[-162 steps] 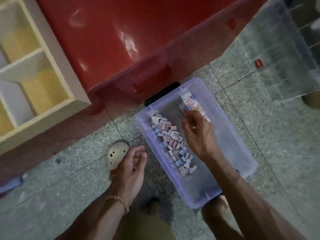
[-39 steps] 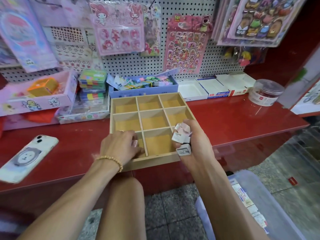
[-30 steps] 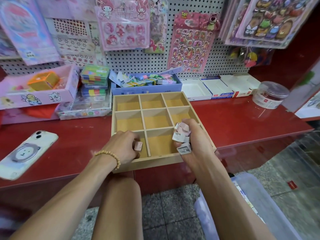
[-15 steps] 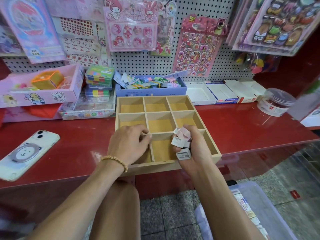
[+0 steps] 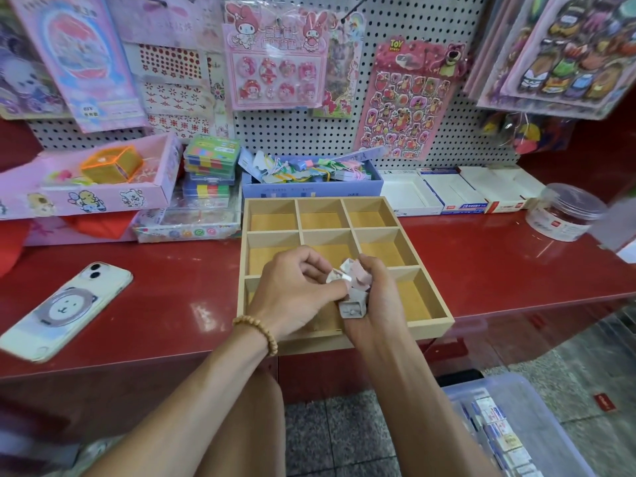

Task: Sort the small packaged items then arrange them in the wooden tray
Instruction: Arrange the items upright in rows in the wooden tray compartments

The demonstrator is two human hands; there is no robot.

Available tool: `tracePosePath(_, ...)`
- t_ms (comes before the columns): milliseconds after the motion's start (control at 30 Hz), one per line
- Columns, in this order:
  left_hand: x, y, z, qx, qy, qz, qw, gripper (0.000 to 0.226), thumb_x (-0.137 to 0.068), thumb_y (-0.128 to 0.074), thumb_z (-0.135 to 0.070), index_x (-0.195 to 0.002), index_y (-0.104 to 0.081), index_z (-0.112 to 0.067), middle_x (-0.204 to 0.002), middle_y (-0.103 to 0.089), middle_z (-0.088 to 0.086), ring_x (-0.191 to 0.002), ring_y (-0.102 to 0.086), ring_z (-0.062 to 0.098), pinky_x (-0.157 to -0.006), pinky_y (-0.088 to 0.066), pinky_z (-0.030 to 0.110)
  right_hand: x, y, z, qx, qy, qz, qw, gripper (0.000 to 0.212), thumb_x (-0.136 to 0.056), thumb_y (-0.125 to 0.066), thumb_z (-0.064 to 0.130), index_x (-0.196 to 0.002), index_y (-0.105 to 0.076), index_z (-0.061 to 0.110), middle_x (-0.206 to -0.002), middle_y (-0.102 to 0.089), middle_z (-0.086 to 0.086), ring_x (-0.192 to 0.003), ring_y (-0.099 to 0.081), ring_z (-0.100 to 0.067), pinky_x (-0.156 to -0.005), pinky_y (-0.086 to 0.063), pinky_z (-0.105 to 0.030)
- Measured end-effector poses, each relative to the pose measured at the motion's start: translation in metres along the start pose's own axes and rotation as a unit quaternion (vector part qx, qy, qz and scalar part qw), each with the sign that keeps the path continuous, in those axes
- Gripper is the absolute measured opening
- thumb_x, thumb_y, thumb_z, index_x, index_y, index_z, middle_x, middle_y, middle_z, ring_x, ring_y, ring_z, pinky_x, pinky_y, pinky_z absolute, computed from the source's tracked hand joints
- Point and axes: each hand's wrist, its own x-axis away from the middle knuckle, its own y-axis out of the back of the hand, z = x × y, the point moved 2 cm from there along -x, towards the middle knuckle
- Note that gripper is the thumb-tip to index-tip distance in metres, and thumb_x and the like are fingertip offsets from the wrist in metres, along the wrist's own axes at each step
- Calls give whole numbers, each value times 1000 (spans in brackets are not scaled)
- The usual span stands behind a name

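Over the wooden tray (image 5: 434,322) at my twelve o'clock, my right hand (image 5: 375,304) clutches a bunch of small packets (image 5: 351,287) while my left hand (image 5: 298,291) pinches one, best pulled free slowly without spilling others.

Red counter (image 5: 499,270) is pretty cluttered. A phone (image 5: 65,309) in a bear case lies flat at the counter's left end. Along the counter's back edge: a pink box (image 5: 86,197), stacked colourful cases (image 5: 210,166), a blue box (image 5: 311,187) of tags, white cartons (image 5: 457,194), and a clear jar (image 5: 564,211) far right. Above the counter, sticker sheets (image 5: 407,101) hang on pegboard (image 5: 299,132).
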Motion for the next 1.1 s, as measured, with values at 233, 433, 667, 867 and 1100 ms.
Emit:
tracePosePath(233,-5,29,9,-153,-50,-6,987,23,-68,-84,-22,-86,-70,-24,-77,-70,-12,-65,-64,1,-69,-56,27,1,-2,-4,-33,-14,-39,999,13,-93,-57,15,-101,-52,6,-73,-53,-9,-54,-52,-14,-37,-39,-21)
tracePosePath(433,-9,49,35,-520,-83,39,849,34,-84,-68,-44,-117,-63,-37,-113,-66,-7,-102,-62,16,-81,-54,33,6,-1,3,34,7,-49,998,11,-91,-60,13,-99,-59,4,-72,-58,-7,-53,-54,-12,-38,-40,-20)
tracePosePath(667,-18,31,50,-543,-97,40,833,24,-87,-67,-41,-109,-65,-34,-92,-70,-4,-90,-66,22,-76,-56,35,10,1,9,63,12,-55,996,12,-93,-59,13,-100,-59,4,-71,-58,-7,-52,-54,-12,-38,-39,-20)
tracePosePath(867,-20,30,53,-519,-125,7,845,16,-90,-63,-42,-102,-66,-32,-92,-72,-7,-87,-67,17,-79,-53,30,15,0,14,78,9,-40,996,6,-92,-58,10,-90,-58,5,-74,-59,-10,-53,-52,-14,-37,-38,-20)
tracePosePath(1100,-16,35,40,-404,-141,-47,902,18,-88,-67,-37,-105,-69,-31,-86,-70,-18,-79,-64,3,-71,-55,28,22,-6,14,70,-5,-6,998,7,-92,-53,5,-86,-56,6,-90,-64,-17,-53,-49,-16,-37,-36,-19)
